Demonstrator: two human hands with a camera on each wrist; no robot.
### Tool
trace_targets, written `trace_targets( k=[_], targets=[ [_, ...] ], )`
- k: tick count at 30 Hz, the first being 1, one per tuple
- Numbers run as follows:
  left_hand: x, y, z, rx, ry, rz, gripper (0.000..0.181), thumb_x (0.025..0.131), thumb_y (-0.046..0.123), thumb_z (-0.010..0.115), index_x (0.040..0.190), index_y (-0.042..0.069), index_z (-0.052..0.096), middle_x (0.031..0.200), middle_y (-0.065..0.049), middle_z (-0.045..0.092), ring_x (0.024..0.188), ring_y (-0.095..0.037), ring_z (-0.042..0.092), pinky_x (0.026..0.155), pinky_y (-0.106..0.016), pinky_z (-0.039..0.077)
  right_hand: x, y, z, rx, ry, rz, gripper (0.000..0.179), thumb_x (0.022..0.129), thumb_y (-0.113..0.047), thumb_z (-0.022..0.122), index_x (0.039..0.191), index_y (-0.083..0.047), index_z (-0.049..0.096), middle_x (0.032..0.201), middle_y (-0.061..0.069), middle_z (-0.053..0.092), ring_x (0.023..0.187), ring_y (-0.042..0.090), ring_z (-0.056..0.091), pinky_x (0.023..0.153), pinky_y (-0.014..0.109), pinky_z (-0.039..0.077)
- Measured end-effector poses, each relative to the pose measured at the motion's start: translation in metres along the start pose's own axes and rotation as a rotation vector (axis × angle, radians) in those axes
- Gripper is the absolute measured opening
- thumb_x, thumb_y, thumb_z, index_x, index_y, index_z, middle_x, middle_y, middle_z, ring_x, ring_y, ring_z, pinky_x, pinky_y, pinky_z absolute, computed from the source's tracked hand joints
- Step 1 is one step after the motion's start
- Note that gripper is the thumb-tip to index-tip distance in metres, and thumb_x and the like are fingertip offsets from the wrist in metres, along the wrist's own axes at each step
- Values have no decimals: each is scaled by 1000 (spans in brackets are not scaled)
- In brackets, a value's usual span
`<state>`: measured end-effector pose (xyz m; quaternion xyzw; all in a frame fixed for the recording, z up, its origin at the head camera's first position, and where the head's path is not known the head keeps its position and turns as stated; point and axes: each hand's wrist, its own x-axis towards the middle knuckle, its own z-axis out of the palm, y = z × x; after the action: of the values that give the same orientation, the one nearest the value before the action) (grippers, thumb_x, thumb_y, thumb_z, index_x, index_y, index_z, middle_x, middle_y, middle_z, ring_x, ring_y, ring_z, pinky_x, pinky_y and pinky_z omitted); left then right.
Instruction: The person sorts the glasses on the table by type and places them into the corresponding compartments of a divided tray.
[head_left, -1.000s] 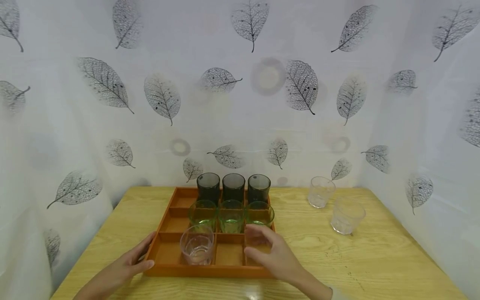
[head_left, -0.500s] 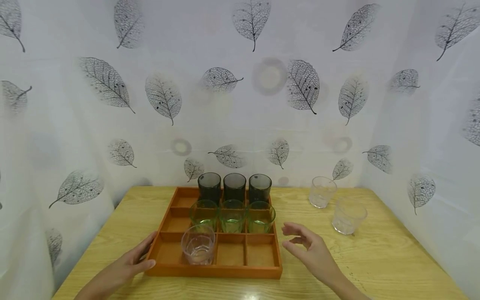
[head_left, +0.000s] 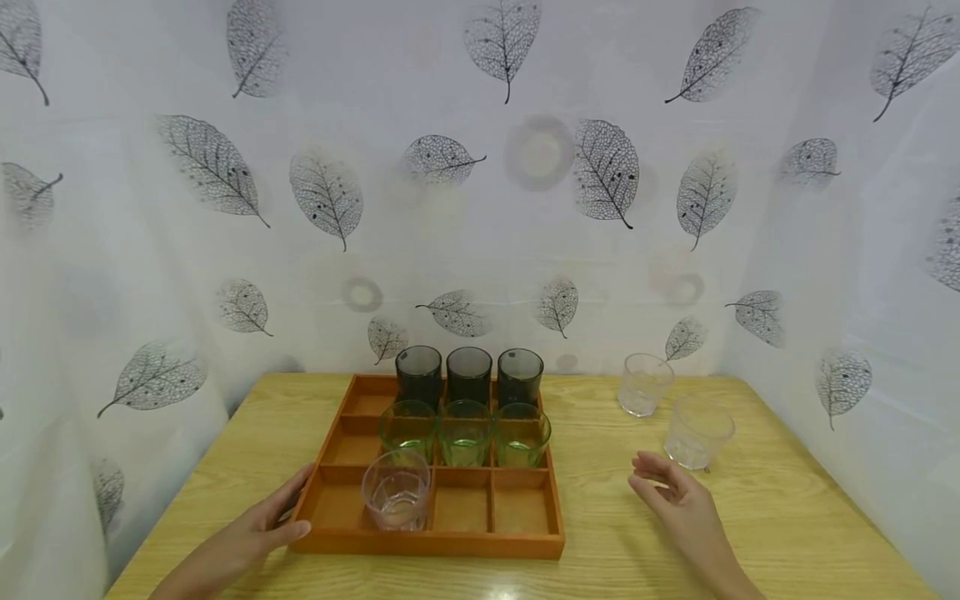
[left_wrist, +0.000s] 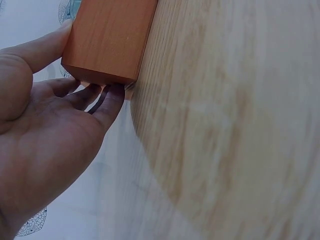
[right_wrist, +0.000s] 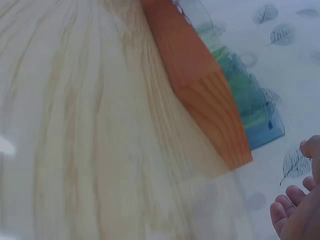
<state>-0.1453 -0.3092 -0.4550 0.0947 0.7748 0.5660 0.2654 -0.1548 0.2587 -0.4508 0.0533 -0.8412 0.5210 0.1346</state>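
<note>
My left hand (head_left: 251, 529) holds the front left corner of an orange wooden divided tray (head_left: 420, 543). In the left wrist view the thumb lies along one side of the tray (left_wrist: 110, 42), and the fingertips touch its end. Three dark grey glasses (head_left: 468, 375) fill part of the back row, with three green glasses (head_left: 463, 437) before them. A clear glass (head_left: 397, 492) stands in a front compartment. My right hand (head_left: 686, 512), fingers loosely bent and holding nothing, hovers right of the tray, just short of a clear glass (head_left: 697, 433).
Another clear glass (head_left: 645, 385) stands farther back on the right. All of this is on a light wooden table (head_left: 600, 517). A white curtain with leaf prints (head_left: 480, 250) hangs behind and at both sides.
My right hand has drawn back from the tray's front right compartment and moved right across the table toward the clear glasses. The left hand and the tray have stayed put.
</note>
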Motion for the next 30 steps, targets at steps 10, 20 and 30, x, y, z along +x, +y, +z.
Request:
trace_targets(
  k=[10, 20, 30],
  targets=[
    [-2, -1, 0, -1, 7, -12, 78, 114, 28, 43, 164, 7, -13, 167, -27, -17, 149, -57, -7, 113, -59, 31, 1, 29, -32, -82, 127, 102, 50, 103, -26, 68, 140, 4, 54, 124, 6, 66, 99, -13, 57, 80, 9, 49],
    [-2, -1, 0, -9, 11, -3, 78, 113, 27, 45, 165, 10, -11, 168, -25, -15, 151, -53, -7, 106, -34, 41, 3, 50, -58, -119, 231, 233, 72, 103, -29, 66, 151, 13, 33, 141, 26, 48, 95, -18, 43, 74, 2, 41],
    [-2, -1, 1, 3, 12, 0, 78, 113, 27, 44, 165, 8, -11, 168, -27, -14, 150, -55, -7, 111, -48, 37, 20, 56, -68, -107, 263, 309, 90, 101, -36, 70, 158, 12, 18, 148, 28, 38, 119, 30, 45, 74, 3, 37]
  ],
)
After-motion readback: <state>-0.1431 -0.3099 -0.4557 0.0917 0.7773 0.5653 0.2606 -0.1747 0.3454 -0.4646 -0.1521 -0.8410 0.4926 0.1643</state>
